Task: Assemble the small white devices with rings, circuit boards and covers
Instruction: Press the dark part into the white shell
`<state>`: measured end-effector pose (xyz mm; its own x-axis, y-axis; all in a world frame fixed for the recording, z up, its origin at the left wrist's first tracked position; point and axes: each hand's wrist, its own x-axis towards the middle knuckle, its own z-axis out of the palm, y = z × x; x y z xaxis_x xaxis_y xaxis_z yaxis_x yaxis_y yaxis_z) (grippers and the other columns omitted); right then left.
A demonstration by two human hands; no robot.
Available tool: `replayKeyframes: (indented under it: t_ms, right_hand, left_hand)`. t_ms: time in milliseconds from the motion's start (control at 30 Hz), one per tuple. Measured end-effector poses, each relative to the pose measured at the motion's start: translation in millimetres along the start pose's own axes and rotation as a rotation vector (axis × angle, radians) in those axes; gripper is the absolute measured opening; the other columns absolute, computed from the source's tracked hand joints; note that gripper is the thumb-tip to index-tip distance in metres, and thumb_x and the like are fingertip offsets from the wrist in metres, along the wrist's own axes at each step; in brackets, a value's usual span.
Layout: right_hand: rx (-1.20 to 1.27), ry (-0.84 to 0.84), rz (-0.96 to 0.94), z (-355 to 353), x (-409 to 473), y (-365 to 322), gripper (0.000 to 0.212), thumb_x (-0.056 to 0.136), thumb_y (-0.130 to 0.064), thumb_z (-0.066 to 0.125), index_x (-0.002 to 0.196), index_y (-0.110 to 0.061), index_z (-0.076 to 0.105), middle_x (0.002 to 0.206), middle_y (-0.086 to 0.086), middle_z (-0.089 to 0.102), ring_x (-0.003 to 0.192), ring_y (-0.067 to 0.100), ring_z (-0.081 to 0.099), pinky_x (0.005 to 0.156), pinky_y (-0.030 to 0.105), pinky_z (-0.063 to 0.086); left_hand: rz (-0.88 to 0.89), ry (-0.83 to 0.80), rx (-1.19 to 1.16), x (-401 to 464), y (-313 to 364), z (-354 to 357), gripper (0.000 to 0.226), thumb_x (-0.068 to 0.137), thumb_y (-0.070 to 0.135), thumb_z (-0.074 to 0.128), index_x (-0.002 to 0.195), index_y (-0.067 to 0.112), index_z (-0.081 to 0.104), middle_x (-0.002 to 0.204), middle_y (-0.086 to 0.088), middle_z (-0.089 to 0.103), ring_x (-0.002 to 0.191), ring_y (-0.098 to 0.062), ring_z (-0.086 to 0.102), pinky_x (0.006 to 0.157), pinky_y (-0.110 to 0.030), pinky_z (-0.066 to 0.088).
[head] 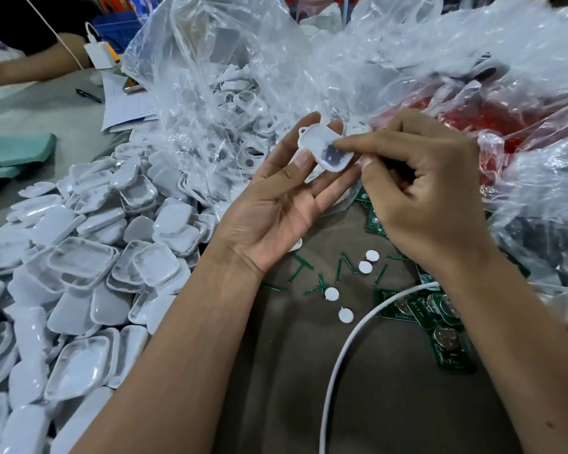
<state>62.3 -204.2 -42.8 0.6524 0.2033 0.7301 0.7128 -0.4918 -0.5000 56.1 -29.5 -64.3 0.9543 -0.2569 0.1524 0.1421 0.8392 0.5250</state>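
A person's two bare hands work over a brown table [309, 371], seen from above. The left hand [276, 204], palm up, holds a white shell [323, 147] at its fingertips, thumb pressed on the near edge and fingers behind; the shell's open side faces up, with a dark part seated inside. The right hand [420, 188] has its fingers curled, and its forefinger and thumb meet at the shell's right edge, seemingly pressing or pinching something small there; what it grips, if anything, cannot be told. The step looks like seating a part inside the shell, early in one device's build. The next move probably calls for a circuit board from the green boards [440, 322] lying near the right wrist, then a cover pressed on squarely. To the left lies a big heap of white covers [89, 263], loose on the table. Behind the hands a clear plastic bag [217, 93] lies open, holding more white shells with ring holes, some spilling out. To the right, crumpled clear plastic lies over something red [492, 126]; its contents are unclear. Small white discs [364, 267] and green strips [300, 270] are scattered between the forearms, and a white cable [341, 355] curves across the table.
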Motion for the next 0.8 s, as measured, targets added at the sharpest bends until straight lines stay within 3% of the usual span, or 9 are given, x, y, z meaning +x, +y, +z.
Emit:
replayKeyframes:
  t_ms: [233,367,800]
  right_hand:
    - [0.025,0.021,-0.005,-2.4,1.0,-2.3,0.03,0.096,-0.004,0.061,0.115,-0.018,0.079,0.079,0.003,0.056,0.068,0.013,0.051,0.063,0.019,0.035]
    - [0.012,0.001,-0.047,-3.6,1.0,-3.6,0.027,0.095,-0.004,0.061,0.105,-0.018,0.081,0.079,0.002,0.055,0.067,0.006,0.049,0.064,0.016,0.034]
    - [0.001,-0.055,-0.09,-5.4,0.8,-5.8,0.024,0.09,0.001,0.065,0.099,-0.013,0.082,0.08,0.0,0.054,0.072,-0.002,0.048,0.07,0.012,0.033]
  left_hand:
    - [0.019,-0.005,0.008,-1.2,-1.2,0.8,0.037,0.093,-0.004,0.05,0.129,0.006,0.058,0.142,-0.021,0.053,0.124,-0.044,0.06,0.105,-0.056,0.05]
    - [0.021,-0.005,0.006,-1.7,0.1,0.9,0.037,0.093,-0.004,0.05,0.128,0.007,0.059,0.132,-0.018,0.064,0.123,-0.04,0.062,0.104,-0.054,0.052]
    - [-0.005,0.015,-0.012,-1.7,0.8,4.1,0.038,0.091,0.001,0.056,0.128,0.004,0.061,0.126,-0.019,0.068,0.109,-0.037,0.07,0.09,-0.046,0.06]
